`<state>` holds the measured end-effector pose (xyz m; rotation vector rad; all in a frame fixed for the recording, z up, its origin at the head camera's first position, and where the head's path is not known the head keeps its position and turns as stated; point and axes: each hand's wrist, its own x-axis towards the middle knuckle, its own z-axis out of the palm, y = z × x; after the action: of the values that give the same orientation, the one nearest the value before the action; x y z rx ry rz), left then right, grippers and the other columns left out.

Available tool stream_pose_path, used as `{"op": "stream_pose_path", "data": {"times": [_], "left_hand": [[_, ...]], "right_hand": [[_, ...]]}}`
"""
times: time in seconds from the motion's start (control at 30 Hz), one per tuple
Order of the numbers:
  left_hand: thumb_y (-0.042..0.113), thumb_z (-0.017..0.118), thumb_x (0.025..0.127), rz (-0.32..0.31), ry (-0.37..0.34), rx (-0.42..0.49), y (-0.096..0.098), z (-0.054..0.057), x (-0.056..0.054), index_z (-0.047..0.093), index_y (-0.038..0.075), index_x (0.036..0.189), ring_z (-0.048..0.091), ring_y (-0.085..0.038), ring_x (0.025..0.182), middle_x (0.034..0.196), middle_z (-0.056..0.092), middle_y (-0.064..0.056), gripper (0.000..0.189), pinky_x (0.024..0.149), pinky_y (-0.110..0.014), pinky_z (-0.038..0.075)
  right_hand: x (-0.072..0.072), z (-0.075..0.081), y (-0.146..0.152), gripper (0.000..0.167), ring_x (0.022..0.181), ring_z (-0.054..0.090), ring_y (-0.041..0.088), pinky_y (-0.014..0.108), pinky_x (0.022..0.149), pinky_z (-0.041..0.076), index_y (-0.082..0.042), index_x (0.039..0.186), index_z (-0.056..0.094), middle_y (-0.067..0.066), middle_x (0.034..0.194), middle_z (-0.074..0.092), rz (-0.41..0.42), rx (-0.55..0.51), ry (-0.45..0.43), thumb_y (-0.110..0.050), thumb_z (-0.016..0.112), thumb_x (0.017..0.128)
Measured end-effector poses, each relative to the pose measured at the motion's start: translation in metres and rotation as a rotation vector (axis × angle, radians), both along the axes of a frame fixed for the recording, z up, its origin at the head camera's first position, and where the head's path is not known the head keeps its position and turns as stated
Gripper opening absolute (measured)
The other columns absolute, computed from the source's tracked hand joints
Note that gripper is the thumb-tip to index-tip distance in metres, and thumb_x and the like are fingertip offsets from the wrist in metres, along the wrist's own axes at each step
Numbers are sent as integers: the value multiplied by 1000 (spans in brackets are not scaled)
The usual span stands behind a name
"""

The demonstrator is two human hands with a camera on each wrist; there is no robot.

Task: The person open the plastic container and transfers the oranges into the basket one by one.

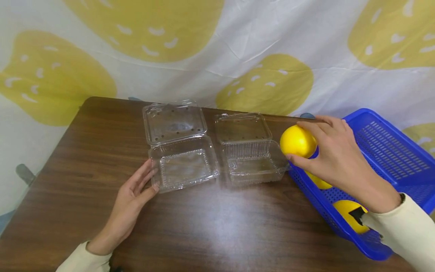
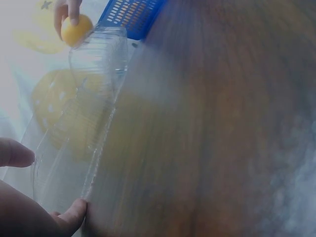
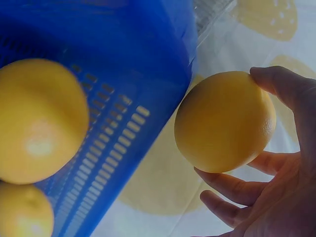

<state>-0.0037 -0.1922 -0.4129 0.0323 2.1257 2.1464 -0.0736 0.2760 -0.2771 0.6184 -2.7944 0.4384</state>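
My right hand [image 1: 338, 153] holds a round yellow orange [image 1: 298, 141] by its sides, above the left rim of the blue basket [image 1: 365, 254]. In the right wrist view, thumb and fingertips press on opposite sides of that orange [image 3: 224, 122]. More oranges [image 1: 350, 215] lie inside the basket, partly hidden by the right arm. My left hand [image 1: 134, 190] grips the near left corner of an open clear plastic container [image 1: 185, 166], its thumb at the front corner and its fingers along the left wall. A second open clear container [image 1: 255, 166] stands to the right, beside the basket.
Both containers have their hinged lids [image 1: 175, 122] folded back toward the far edge of the brown wooden table [image 1: 204, 226]. Behind the table hangs a white cloth [image 1: 190, 79] printed with yellow fruit shapes. The basket takes up the table's right side.
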Motion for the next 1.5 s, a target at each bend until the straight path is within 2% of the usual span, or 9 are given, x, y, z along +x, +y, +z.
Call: {"op": "stream_pose_path", "data": {"times": [0.17, 0.33, 0.63, 0.77, 1.13, 1.33, 1.5], "left_hand": [[-4, 66, 105, 4, 1, 9, 0, 0, 0, 31, 5, 173, 46, -6, 151, 178, 34, -13, 77, 114, -15, 45], [-4, 66, 105, 6, -2, 1, -2, 0, 0, 31, 5, 173, 46, -8, 152, 178, 34, -15, 77, 114, -15, 45], [0, 66, 106, -1, -11, -27, -4, 2, 2, 29, 6, 173, 39, -23, 159, 178, 34, -16, 77, 115, -14, 44], [-2, 65, 106, 0, -9, -23, -4, 2, 1, 29, 5, 173, 40, -21, 158, 178, 34, -16, 76, 115, -15, 44], [-5, 65, 104, 10, -4, -4, -4, 1, -1, 31, 5, 173, 46, -10, 152, 177, 36, -15, 77, 114, -16, 46], [-4, 65, 105, 9, -3, -10, -4, 2, -1, 30, 4, 173, 45, -12, 154, 177, 35, -16, 77, 115, -15, 45], [-3, 65, 106, 8, -9, -16, -5, 3, 0, 30, 5, 173, 43, -17, 156, 177, 35, -15, 76, 115, -15, 45]], "right_hand": [[6, 0, 16, 79, 135, 50, 52, 74, 107, 36, 1, 140, 70, 25, 133, 73, -52, -7, -7, -36, 99, 76], [12, -2, 30, 78, 138, 46, 57, 79, 108, 34, 5, 138, 69, 31, 129, 72, -118, 11, -37, -32, 99, 76], [20, -9, 49, 78, 137, 43, 63, 84, 107, 31, 5, 139, 67, 36, 131, 68, -194, 21, -67, -33, 97, 78], [24, -12, 60, 77, 137, 42, 65, 87, 106, 30, 4, 139, 66, 37, 132, 67, -216, 28, -82, -34, 97, 80], [32, -16, 86, 75, 132, 45, 64, 84, 102, 32, 7, 137, 66, 43, 131, 64, -250, 59, -77, -31, 95, 79], [37, -16, 99, 80, 133, 41, 69, 91, 103, 28, 10, 142, 61, 46, 134, 59, -295, 115, -136, -40, 92, 86], [41, -18, 108, 79, 128, 44, 69, 88, 94, 33, 7, 140, 62, 46, 132, 60, -316, 142, -143, -45, 90, 87]]}}
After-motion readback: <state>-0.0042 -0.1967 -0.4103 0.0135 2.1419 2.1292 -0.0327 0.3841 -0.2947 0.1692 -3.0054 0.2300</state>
